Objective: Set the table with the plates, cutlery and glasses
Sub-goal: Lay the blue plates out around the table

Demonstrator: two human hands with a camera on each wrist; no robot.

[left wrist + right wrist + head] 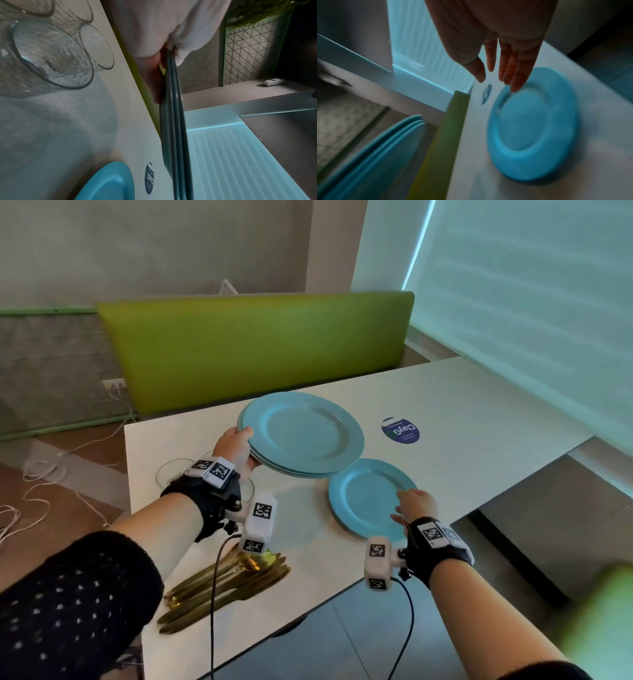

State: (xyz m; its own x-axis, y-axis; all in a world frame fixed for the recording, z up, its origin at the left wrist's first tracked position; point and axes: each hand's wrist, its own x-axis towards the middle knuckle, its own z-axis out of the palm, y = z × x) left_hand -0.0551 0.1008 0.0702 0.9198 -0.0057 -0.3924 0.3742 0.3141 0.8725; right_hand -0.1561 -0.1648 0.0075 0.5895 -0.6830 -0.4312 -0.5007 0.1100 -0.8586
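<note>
My left hand (239,446) grips a stack of three blue plates (303,433) by its left rim and holds it above the white table (472,405). In the left wrist view the stack (175,121) is edge-on, with the thumb on top and the fingers (152,83) underneath. A single blue plate (366,498) lies flat near the table's front edge. My right hand (409,503) hovers over its right rim with straight fingers (518,73); whether they touch the plate (534,124) is unclear. Gold cutlery (233,583) lies in a pile near the front left.
Clear glasses (51,54) stand on the table under my left wrist. A round blue sticker (400,430) is on the tabletop beyond the single plate. A green bench back (253,347) runs behind the table. White cables (41,474) trail on the floor at left.
</note>
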